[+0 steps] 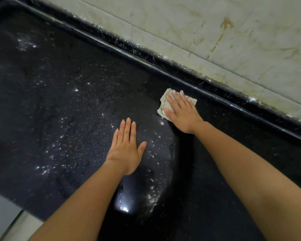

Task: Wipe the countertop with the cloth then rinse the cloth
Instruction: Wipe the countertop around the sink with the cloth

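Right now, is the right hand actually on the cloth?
Touching. The head view shows the right hand pressed flat on the cloth, fingers spread across it, pinning it to the countertop.

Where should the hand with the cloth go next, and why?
Probably slide the cloth leftward under the right hand: the countertop there shows many wet, shiny specks, and the left hand lies flat beside them.

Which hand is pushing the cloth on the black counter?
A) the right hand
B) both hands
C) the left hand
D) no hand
A: the right hand lies flat on the cloth near the back ledge, while the left hand rests bare on the wet countertop.
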{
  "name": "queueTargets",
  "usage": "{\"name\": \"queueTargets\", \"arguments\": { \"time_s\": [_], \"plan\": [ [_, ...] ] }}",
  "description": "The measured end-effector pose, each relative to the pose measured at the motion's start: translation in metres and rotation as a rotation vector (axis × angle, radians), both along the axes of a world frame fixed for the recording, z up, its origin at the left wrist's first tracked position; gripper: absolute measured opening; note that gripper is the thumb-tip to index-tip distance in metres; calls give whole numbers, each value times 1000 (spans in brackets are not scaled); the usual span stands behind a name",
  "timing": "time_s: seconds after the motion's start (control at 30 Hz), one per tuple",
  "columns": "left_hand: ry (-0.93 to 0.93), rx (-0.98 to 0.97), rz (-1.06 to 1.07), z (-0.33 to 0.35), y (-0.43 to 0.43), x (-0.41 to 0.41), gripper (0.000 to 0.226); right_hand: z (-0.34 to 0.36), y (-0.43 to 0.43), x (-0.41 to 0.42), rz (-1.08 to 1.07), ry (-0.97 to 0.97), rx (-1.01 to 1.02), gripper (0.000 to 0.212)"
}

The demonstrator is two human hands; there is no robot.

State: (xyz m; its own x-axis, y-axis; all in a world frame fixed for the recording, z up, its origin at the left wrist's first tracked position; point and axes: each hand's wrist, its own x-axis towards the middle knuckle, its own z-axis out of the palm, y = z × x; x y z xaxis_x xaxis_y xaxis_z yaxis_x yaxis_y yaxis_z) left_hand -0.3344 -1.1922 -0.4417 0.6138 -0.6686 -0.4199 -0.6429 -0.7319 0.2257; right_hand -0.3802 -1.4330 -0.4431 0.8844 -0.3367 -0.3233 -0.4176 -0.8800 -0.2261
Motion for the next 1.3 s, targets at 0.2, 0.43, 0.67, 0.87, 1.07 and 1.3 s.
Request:
{"name": "queueTargets", "arguments": {
  "time_s": [0.2, 0.43, 0.67, 0.87, 1.07, 1.3],
  "plan": [
    [-11, -95, 15, -3, 5, -1, 68, 5, 35, -38, 9, 38, 8, 61],
    [-78, -254, -79, 8, 57, -21, 65, 6, 95, -78, 6, 43, 18, 61],
    [-154, -219, -162, -6, 109, -41, 73, 7, 156, -115, 75, 68, 20, 64],
    [-188, -234, -176, -19, 115, -39, 74, 6, 146, -118, 166, 80, 10, 61],
    [-236, -238, -184, -24, 115, -38, 66, 2, 96, -65, -58, 25, -29, 61],
    [-253, -234, -192, -27, 114, -37, 66, 1, 56, -1, -314, 28, 4, 58]
  ]
}}
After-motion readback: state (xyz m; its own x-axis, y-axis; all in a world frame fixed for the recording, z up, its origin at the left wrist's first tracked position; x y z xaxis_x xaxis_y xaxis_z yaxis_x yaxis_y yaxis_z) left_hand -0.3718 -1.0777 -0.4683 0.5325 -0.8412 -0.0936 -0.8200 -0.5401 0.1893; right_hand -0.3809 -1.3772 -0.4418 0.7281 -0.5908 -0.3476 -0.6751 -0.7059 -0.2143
